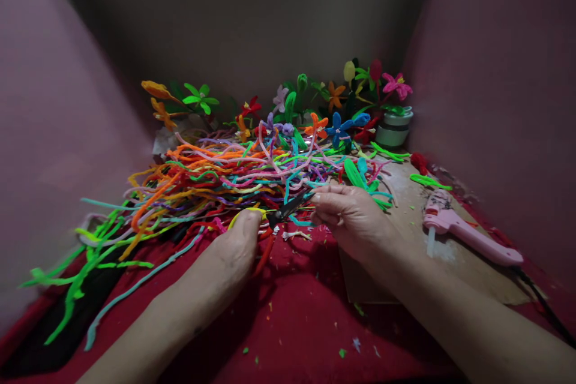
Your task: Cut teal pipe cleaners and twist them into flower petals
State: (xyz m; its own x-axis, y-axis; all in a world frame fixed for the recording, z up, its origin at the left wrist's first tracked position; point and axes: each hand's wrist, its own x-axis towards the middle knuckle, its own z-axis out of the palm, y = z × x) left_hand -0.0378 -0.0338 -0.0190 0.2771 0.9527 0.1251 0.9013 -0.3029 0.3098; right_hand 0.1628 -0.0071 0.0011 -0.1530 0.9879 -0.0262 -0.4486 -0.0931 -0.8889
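Observation:
My left hand [238, 243] is closed around the handles of a pair of scissors with dark blades [290, 207]. A yellow loop shows above the thumb, and a red strip hangs below the fingers. The blades point up and right, towards the fingertips of my right hand [344, 210]. These fingers are pinched together at the blade tips; what they hold is too small to make out. Directly behind both hands lies a wide heap of multicoloured pipe cleaners [202, 177]. Small white-tipped pieces [297, 235] rest on the red cloth [306, 312] just below the blades.
Pipe-cleaner flowers, one of them blue [339, 130], stand along the back, with a pale green pot [393, 128] at the right. A pink glue gun [472, 237] lies on a brown board [490, 279]. Green pipe cleaners [85, 264] spill over at the left. Scraps dot the cloth.

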